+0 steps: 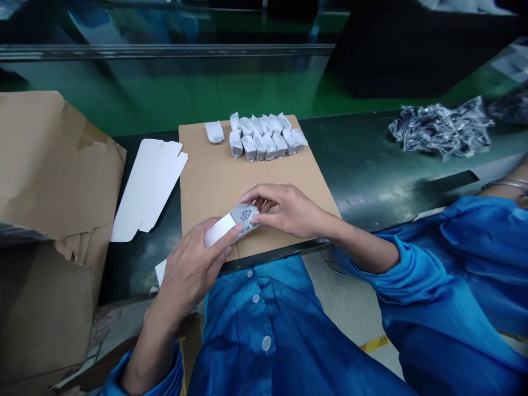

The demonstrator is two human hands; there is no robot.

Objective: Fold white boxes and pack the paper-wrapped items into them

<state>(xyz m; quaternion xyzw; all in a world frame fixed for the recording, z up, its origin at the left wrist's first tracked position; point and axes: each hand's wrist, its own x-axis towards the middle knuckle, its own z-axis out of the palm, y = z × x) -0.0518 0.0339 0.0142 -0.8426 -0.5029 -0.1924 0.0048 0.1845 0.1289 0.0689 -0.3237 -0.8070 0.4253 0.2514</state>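
Note:
My left hand [193,264] is wrapped round a small white carton box [220,228] held just above the near edge of a brown cardboard sheet [214,170]. My right hand [282,209] pinches a small grey-printed wrapped packet [245,215] at the open end of the box. Several more white wrapped packets [264,137] lie in rows at the far end of the sheet, with one packet [214,132] lying apart to their left.
Flat white unfolded cartons [150,184] lie left of the sheet on the dark green belt [371,165]. A torn brown cardboard box [45,181] stands at the left. A heap of crumpled clear plastic bags [443,129] is at the far right. Another person's arm [507,187] shows at the right edge.

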